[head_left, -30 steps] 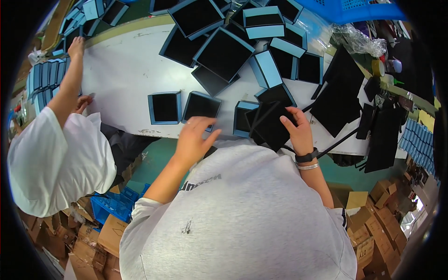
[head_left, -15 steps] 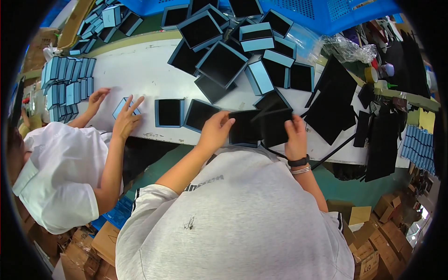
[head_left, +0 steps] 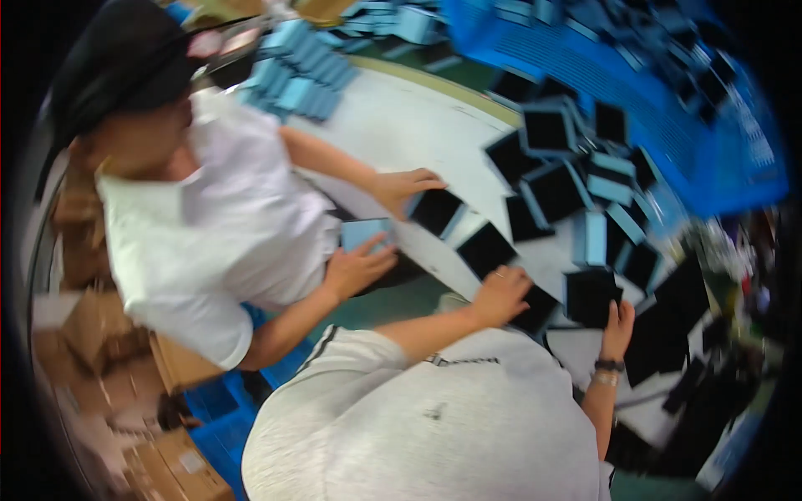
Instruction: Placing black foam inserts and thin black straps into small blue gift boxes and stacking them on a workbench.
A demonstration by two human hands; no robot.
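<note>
My left hand (head_left: pixel 501 296) is at the left side of a shallow light-blue box with a black inside (head_left: pixel 536 311), its bent fingers gripping the edge; motion blurs it somewhat. My right hand (head_left: pixel 618 330), with a dark band at the wrist, pinches a black square sheet (head_left: pixel 590 297) by its lower right corner. That sheet is raised to the right of the box. Another black-lined box (head_left: pixel 487 250) lies just beyond my left hand. More black sheets (head_left: pixel 668 321) lie to the right of my right hand.
At my left a co-worker's hand (head_left: pixel 361 271) holds a blue box (head_left: pixel 365 233); the other hand (head_left: pixel 409 189) touches a black-lined box (head_left: pixel 436 212). Loose boxes (head_left: pixel 555 190) are heaped ahead, before a blue crate (head_left: pixel 543 58). Stacked boxes (head_left: pixel 296 93) stand far left. Cartons (head_left: pixel 180 468) sit below.
The view has swung left, bringing in more of the co-worker. My hands have moved apart, the sheet now in my right hand alone. The co-worker's hand has taken hold of a blue box.
</note>
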